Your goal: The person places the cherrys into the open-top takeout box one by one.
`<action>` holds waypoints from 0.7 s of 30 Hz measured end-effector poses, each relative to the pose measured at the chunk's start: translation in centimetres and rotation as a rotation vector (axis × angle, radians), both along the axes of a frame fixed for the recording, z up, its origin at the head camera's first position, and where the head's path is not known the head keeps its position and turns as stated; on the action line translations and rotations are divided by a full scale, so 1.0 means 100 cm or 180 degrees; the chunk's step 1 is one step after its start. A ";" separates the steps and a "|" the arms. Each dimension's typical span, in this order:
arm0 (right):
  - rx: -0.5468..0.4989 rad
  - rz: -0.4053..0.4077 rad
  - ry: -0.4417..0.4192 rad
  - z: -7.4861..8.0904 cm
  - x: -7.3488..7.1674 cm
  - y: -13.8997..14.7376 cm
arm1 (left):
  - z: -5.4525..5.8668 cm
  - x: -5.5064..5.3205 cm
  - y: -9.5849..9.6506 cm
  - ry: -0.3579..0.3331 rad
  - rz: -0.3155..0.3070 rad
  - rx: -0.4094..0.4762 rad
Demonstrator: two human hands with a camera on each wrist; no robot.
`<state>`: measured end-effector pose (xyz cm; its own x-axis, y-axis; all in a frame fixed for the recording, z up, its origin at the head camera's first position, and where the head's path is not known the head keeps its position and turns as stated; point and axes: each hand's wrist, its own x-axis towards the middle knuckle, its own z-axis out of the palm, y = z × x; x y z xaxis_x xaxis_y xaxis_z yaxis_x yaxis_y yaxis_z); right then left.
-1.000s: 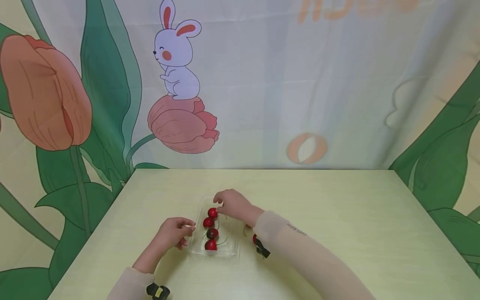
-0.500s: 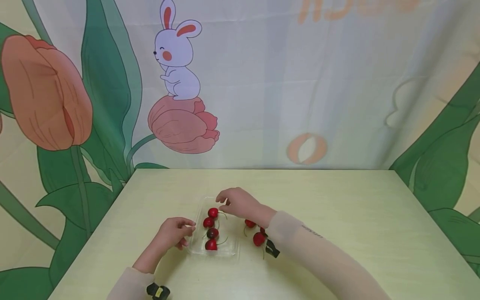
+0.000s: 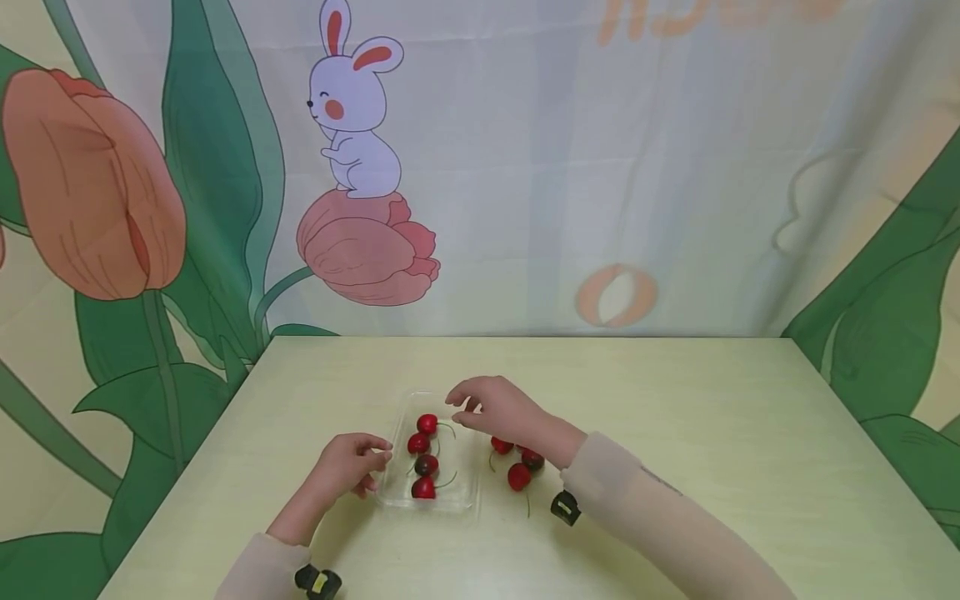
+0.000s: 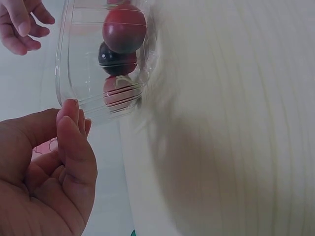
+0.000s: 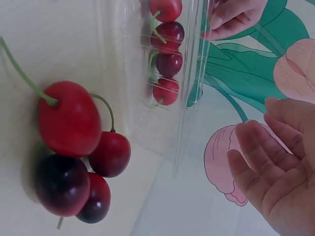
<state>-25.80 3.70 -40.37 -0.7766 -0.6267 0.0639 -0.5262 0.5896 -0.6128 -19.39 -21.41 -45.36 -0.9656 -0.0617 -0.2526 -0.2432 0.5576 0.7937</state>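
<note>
A clear plastic box (image 3: 427, 505) stands on the table with a row of red and dark cherries (image 3: 426, 465) along its inside, their thin green stems showing. My left hand (image 3: 347, 463) is at the box's left side; in the left wrist view its fingertips (image 4: 70, 109) pinch the rim. My right hand (image 3: 498, 408) hovers beyond the box's right edge, fingers loosely bent, and the right wrist view shows nothing in it (image 5: 275, 162). Under the right forearm lies a group of several loose cherries (image 3: 519, 477), close together on the table.
The pale yellow table (image 3: 675, 400) runs back to a hanging cloth (image 3: 510, 192) printed with tulips and a rabbit. Each wrist carries a small black camera strap, such as the right one (image 3: 566, 507).
My right hand has moved off the farthest cherry in the box, to the right, uncovering that cherry's stem and the loose cherries. My left hand has stayed at the box.
</note>
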 end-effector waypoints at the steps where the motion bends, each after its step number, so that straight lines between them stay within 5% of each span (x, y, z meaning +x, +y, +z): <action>1: -0.0012 -0.0010 -0.0009 0.000 0.002 0.002 | 0.000 0.000 0.000 0.0002 -0.0003 0.0006; 21: -0.0352 -0.0104 0.0077 -0.016 0.026 0.044 | 0.000 0.000 0.001 -0.0013 0.0016 -0.0034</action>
